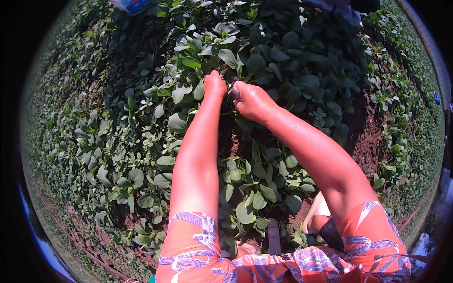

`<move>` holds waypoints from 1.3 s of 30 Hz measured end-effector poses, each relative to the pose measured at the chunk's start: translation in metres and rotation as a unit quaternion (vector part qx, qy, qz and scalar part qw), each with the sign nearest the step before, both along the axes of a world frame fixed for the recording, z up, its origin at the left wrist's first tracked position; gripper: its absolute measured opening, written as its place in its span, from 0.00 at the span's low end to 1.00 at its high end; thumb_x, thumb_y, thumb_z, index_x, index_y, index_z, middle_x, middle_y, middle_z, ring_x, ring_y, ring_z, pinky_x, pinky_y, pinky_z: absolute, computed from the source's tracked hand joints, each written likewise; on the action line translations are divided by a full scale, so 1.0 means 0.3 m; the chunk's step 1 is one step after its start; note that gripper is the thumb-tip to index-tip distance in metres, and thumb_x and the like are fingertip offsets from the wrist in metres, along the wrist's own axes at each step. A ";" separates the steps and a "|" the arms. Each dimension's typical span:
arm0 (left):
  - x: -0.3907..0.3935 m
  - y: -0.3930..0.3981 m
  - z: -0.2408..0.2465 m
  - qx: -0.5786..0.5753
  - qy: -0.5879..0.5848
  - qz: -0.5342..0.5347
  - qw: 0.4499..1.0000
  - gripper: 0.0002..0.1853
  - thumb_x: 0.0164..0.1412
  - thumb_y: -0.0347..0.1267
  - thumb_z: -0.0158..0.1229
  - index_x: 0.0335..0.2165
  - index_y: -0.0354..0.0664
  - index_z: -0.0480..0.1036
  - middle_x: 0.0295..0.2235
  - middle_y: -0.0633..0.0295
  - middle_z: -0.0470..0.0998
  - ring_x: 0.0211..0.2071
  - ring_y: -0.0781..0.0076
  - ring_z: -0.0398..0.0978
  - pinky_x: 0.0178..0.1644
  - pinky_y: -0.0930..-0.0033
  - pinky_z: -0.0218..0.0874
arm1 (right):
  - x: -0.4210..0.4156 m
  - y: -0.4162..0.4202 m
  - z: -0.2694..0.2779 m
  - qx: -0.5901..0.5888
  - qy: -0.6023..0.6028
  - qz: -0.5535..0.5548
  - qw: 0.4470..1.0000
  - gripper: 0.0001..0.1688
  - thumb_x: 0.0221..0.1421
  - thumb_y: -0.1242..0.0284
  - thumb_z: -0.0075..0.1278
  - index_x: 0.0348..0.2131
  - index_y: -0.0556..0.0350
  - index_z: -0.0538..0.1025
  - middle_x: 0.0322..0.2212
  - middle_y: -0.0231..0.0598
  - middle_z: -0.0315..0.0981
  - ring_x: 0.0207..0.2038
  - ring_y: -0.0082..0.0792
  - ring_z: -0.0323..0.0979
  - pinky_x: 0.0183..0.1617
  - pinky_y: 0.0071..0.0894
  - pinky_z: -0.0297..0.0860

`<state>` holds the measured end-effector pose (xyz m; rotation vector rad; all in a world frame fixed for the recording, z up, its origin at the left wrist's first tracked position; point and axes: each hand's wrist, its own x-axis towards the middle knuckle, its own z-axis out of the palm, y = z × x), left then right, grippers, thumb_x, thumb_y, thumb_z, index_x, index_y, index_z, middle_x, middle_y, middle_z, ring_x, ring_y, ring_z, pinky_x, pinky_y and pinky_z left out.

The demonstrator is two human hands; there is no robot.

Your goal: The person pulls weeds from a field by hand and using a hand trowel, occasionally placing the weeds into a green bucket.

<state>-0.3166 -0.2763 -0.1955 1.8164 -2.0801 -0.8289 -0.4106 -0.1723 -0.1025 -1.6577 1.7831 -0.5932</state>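
Both of my hands are reaching into a dense row of leafy green plants (256, 63). My left hand (214, 85) is low among the stems, its fingers curled away and hidden from view, so what it grips does not show. Close to its right, my right hand (254, 102) is closed around a small dark-handled tool (233, 92). A bit of metal shows beside the handle, but the tool's kind is unclear. Below my wrists, leafy plants (260, 198) lean or lie over reddish soil (233, 143) between my forearms.
A blue and white container (132, 5) stands at the top left. Part of another person's clothing (339, 9) shows at the top right. A bare soil furrow (368, 131) runs along the right. My foot (245, 248) is among plants at the bottom.
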 end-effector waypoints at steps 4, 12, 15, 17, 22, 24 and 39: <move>0.048 0.032 -0.028 -0.089 0.066 -0.045 0.993 0.15 0.36 0.21 0.50 0.30 0.38 0.66 0.29 0.46 0.66 0.33 0.48 0.65 0.38 0.60 0.58 | -0.020 0.087 0.053 0.013 -0.012 -0.032 0.999 0.11 0.39 0.76 0.46 0.29 0.56 0.65 0.22 0.46 0.67 0.28 0.45 0.66 0.32 0.34 0.62; 0.175 0.383 0.170 -0.008 0.300 -0.138 0.944 0.10 0.42 0.22 0.49 0.30 0.36 0.66 0.28 0.61 0.67 0.31 0.72 0.64 0.39 0.74 0.56 | -0.118 0.190 0.059 0.081 -0.184 -0.153 0.968 0.11 0.41 0.80 0.48 0.30 0.58 0.68 0.25 0.30 0.66 0.30 0.20 0.64 0.38 0.21 0.62; 0.230 0.530 0.220 0.209 0.461 -0.059 0.860 0.16 0.42 0.28 0.54 0.34 0.36 0.65 0.31 0.65 0.68 0.33 0.78 0.64 0.41 0.75 0.55 | -0.108 0.212 0.076 0.055 -0.221 -0.151 0.962 0.10 0.41 0.79 0.48 0.29 0.57 0.67 0.19 0.28 0.64 0.20 0.18 0.62 0.24 0.17 0.61; 0.283 0.586 0.211 0.272 0.533 0.000 0.801 0.17 0.42 0.31 0.56 0.35 0.39 0.65 0.32 0.68 0.68 0.33 0.80 0.64 0.40 0.76 0.55 | -0.093 0.213 0.142 0.136 -0.302 -0.175 0.927 0.10 0.41 0.79 0.48 0.29 0.56 0.67 0.15 0.27 0.62 0.14 0.16 0.59 0.16 0.16 0.57; 0.329 0.601 0.178 0.340 0.649 0.131 0.668 0.12 0.44 0.26 0.55 0.32 0.36 0.65 0.28 0.61 0.71 0.31 0.69 0.71 0.44 0.61 0.62 | -0.051 0.191 0.184 0.227 -0.328 -0.133 0.907 0.09 0.40 0.77 0.48 0.28 0.56 0.67 0.13 0.26 0.60 0.11 0.15 0.56 0.13 0.16 0.53; 0.303 0.575 0.173 0.311 0.616 0.148 0.708 0.12 0.45 0.26 0.55 0.31 0.36 0.65 0.25 0.62 0.71 0.27 0.72 0.71 0.36 0.69 0.64 | -0.034 0.193 0.145 0.146 -0.242 -0.105 0.954 0.09 0.40 0.77 0.47 0.27 0.56 0.67 0.15 0.26 0.61 0.14 0.17 0.57 0.17 0.17 0.56; 0.121 0.161 0.064 0.114 -0.185 -0.116 0.969 0.18 0.43 0.31 0.52 0.36 0.35 0.64 0.36 0.46 0.69 0.37 0.54 0.70 0.39 0.60 0.63 | 0.040 0.129 0.023 0.050 -0.051 -0.032 0.997 0.09 0.40 0.77 0.42 0.28 0.57 0.67 0.20 0.47 0.67 0.25 0.43 0.67 0.30 0.33 0.62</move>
